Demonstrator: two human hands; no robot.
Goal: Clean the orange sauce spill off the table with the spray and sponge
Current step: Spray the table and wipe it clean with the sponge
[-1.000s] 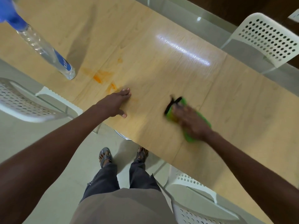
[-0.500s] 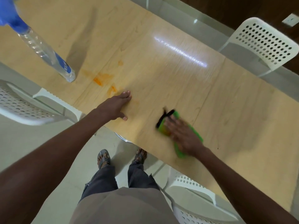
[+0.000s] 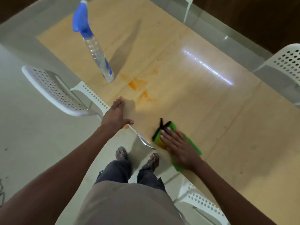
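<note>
Two bare hands on a light wooden worktop point(image 3: 203, 111), seen from above. Right hand point(image 3: 179, 147) lies flat on a green sponge point(image 3: 193, 146), fingers point(image 3: 167, 135) straight and spread a little, pressing it down near the worktop's near edge. The sponge has a black edge and a black strap at its left end; an orange stain shows on the green part just beside the fingertips. Left hand point(image 3: 116, 115) rests flat at the near edge of the worktop, fingers straight and together, thumb stuck out to the right, holding nothing. Orange sauce spill point(image 3: 139, 88) sits between the left hand and the spray bottle point(image 3: 95, 47): several smeared patches, well apart from the sponge. One small orange spot point(image 3: 126, 126) at the worktop edge, just beside the left thumb. The spray bottle is clear with a blue trigger head and a blue label, standing on the worktop just left of the spill, untouched. White perforated chairs: one point(image 3: 53, 90) on the left, one point(image 3: 287, 62) at the far right, one point(image 3: 199, 202) near the person's legs. Grey trousers and sandals visible below, on a pale floor point(image 3: 24, 143).
</note>
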